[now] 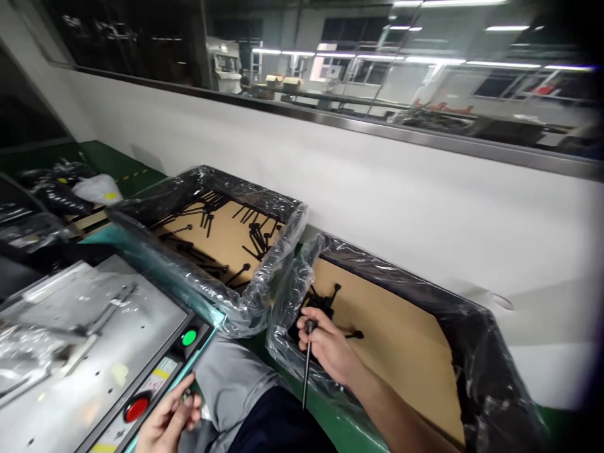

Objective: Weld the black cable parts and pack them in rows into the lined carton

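Observation:
My right hand [325,343] is closed around the headed top of a black rod [306,371], which hangs down over the near edge of the right plastic-lined box [401,314]. Behind that hand, a few black rods [330,299] lie on the box's cardboard bottom. My left hand [174,412] is at the lower middle, beside the machine panel with a red button [136,409]. Its fingers are curled together on a small shiny thing that I cannot make out.
A second plastic-lined box [283,258] holds several black rods. On the left stands a metal machine plate [94,327] with a green button [189,338]. Plastic bags [97,189] lie farther back. A white wall [377,207] with a window runs behind.

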`<action>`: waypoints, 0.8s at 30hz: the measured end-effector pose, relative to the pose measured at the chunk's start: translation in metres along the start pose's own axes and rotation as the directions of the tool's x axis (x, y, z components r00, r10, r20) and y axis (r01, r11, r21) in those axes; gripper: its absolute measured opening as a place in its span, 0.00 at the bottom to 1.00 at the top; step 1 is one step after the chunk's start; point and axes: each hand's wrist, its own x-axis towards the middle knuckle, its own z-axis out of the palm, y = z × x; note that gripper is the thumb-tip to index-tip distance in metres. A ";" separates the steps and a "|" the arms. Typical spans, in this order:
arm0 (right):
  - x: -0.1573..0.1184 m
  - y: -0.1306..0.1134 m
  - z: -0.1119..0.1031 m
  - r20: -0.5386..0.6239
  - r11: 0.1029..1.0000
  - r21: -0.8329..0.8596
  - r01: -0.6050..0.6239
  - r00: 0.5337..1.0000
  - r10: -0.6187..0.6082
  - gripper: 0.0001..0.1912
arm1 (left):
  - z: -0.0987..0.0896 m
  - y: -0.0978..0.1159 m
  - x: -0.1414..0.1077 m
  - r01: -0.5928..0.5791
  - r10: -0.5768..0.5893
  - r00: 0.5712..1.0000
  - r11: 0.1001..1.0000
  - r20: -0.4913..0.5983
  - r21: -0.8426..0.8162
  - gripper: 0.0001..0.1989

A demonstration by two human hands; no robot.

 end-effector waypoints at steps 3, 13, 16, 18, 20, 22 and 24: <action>-0.011 0.029 0.045 0.279 0.980 -0.197 -0.036 0.956 0.091 0.22 | 0.010 0.010 -0.009 0.134 -0.107 0.987 0.961 0.120 -0.242 0.25; -0.015 0.088 0.120 0.640 0.881 -0.470 0.057 0.709 0.296 0.14 | 0.010 0.011 -0.018 -0.085 0.120 0.992 0.863 0.039 -0.498 0.16; -0.015 0.094 0.129 0.646 0.858 -0.507 0.083 0.696 0.315 0.16 | 0.005 0.007 -0.021 -0.194 0.193 0.980 0.868 -0.049 -0.458 0.15; -0.015 0.100 0.133 0.647 0.846 -0.525 0.090 0.689 0.328 0.18 | 0.003 0.004 -0.022 -0.264 0.247 0.965 0.882 -0.094 -0.391 0.14; -0.014 0.105 0.138 0.645 0.848 -0.524 0.084 0.689 0.330 0.20 | 0.003 0.001 -0.023 -0.334 0.313 0.942 0.899 -0.119 -0.282 0.13; -0.014 0.108 0.143 0.643 0.855 -0.513 0.070 0.691 0.329 0.21 | 0.003 0.001 -0.024 -0.393 0.376 0.918 0.906 -0.128 -0.157 0.13; -0.013 0.110 0.146 0.648 0.864 -0.501 0.053 0.685 0.333 0.21 | 0.002 0.003 -0.027 -0.425 0.416 0.901 0.903 -0.121 -0.061 0.14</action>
